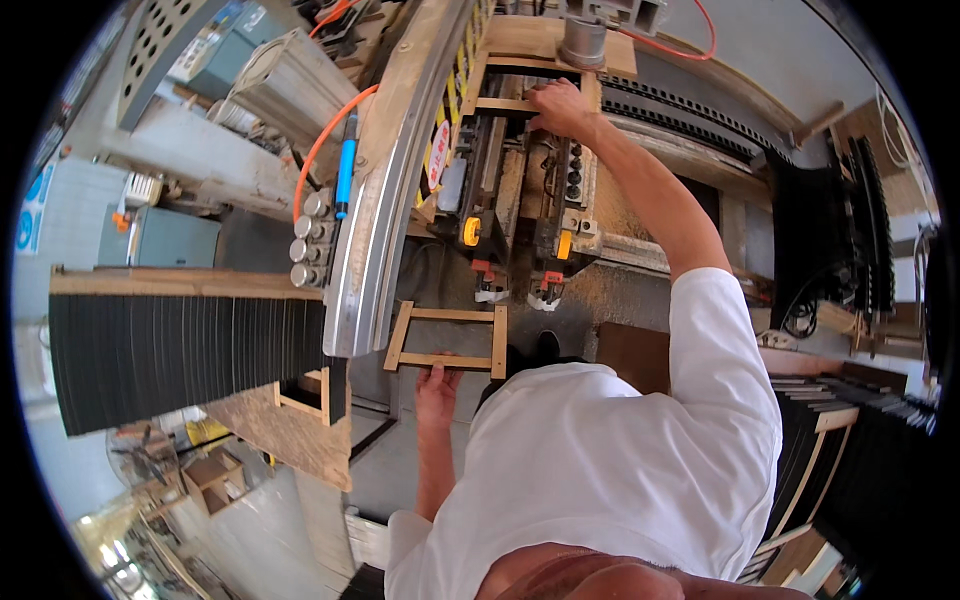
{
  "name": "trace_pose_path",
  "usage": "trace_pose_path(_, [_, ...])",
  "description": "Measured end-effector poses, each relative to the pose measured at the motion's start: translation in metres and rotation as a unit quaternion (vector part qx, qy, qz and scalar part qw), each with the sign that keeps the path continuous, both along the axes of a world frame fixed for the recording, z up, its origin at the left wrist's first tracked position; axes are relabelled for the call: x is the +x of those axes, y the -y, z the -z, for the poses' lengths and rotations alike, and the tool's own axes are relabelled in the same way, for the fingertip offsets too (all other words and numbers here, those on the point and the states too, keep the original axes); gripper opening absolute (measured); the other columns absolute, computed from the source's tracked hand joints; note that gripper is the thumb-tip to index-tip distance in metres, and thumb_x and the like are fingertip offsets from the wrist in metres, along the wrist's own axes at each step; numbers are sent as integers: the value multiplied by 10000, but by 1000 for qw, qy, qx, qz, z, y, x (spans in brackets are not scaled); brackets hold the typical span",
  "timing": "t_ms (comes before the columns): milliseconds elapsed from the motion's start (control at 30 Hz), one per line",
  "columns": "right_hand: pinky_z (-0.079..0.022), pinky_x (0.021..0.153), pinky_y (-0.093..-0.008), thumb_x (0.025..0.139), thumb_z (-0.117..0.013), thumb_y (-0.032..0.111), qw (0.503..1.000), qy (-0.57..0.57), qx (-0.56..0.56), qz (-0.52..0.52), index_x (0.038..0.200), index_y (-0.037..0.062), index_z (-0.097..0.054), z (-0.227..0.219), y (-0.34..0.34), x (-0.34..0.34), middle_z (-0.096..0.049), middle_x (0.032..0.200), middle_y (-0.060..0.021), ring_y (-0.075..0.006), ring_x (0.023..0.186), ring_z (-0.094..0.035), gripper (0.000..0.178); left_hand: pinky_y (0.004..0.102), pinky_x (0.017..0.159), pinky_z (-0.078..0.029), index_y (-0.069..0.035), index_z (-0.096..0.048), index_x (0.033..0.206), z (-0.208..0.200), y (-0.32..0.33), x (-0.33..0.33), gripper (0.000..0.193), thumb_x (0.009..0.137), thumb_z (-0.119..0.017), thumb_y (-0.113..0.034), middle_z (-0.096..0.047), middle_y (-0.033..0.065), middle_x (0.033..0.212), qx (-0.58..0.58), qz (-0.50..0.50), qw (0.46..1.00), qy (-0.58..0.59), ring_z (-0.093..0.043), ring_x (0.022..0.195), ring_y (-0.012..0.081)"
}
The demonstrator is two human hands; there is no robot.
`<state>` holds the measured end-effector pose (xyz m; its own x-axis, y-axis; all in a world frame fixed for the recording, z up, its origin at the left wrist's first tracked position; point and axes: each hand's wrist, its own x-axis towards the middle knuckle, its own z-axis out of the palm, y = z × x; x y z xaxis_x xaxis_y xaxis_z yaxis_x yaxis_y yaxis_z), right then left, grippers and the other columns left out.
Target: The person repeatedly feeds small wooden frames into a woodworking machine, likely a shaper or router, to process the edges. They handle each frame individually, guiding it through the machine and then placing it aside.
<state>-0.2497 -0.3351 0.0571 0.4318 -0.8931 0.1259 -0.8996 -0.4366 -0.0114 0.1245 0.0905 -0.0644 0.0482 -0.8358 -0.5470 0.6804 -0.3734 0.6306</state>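
A small rectangular wooden frame (451, 314) is held out in front of my body at the lower middle. My left hand (437, 395) is closed on its near rail, with the fingertips partly hidden behind the wood. Farther off, my right arm reaches to the far end of a machine (515, 190). There my right hand (562, 108) is closed over the right end of a light wooden crosspiece (505, 104), which looks like part of another wooden frame lying on the machine. A metal cylinder (583, 44) sits just above that hand.
A silver rail (365, 250) runs along the machine's left, with round buttons (312, 240) and a blue tool (347, 165) beside it. A row of black-faced panels (190, 350) stands left, near another wooden frame (305, 397). More dark panels (850, 460) are stacked right. Sawdust covers machine parts.
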Motion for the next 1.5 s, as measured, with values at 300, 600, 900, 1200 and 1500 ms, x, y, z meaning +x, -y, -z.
trace_pose_path(300, [-479, 872, -474, 791, -724, 423, 1000, -10, 8, -12, 1044, 62, -650, -5, 1, -5, -679, 993, -156, -374, 1005, -618, 447, 418, 969, -504, -7, -529, 1221, 19, -35, -24, 291, 965, -575, -137, -619, 98, 1215, 39, -94, 994, 27, -600, 1126, 235])
trace_pose_path(600, [-465, 888, -495, 819, -725, 364, 1000, -17, 4, -25, 1227, 59, -613, -13, -10, 8, -664, 1140, -175, -365, 1065, -609, 522, 403, 963, -487, 5, -509, 1265, 31, -59, 2, 355, 971, -559, -187, -619, 98, 1203, 74, -166, 979, 96, -611, 1063, 228])
trace_pose_path(900, [-478, 912, -495, 795, -727, 419, 997, -23, 56, 53, 1289, 82, -591, -19, -13, 22, -643, 1215, -183, -365, 1118, -602, 613, 314, 797, -553, 7, -553, 1211, 19, -119, 102, 301, 946, -547, -135, -650, 74, 1119, 89, -309, 924, 206, -641, 975, 188])
trace_pose_path(1200, [-494, 896, -422, 865, -678, 420, 975, 192, -91, 60, 1239, 22, -626, -51, -56, 50, -678, 1129, -191, -343, 1047, -643, 549, 340, 808, -573, 21, -555, 1208, 20, -172, 297, 298, 937, -541, -102, -650, 89, 1082, 25, -337, 914, 227, -655, 944, 208])
trace_pose_path(1500, [-501, 770, -300, 888, -673, 65, 926, 365, -92, 6, 1042, -10, -682, -82, -272, 190, -694, 896, -85, -144, 822, -620, 172, 356, 805, -567, 27, -560, 1254, 54, -109, 446, 343, 938, -544, -107, -668, 122, 1083, 58, -317, 918, 230, -673, 953, 237])
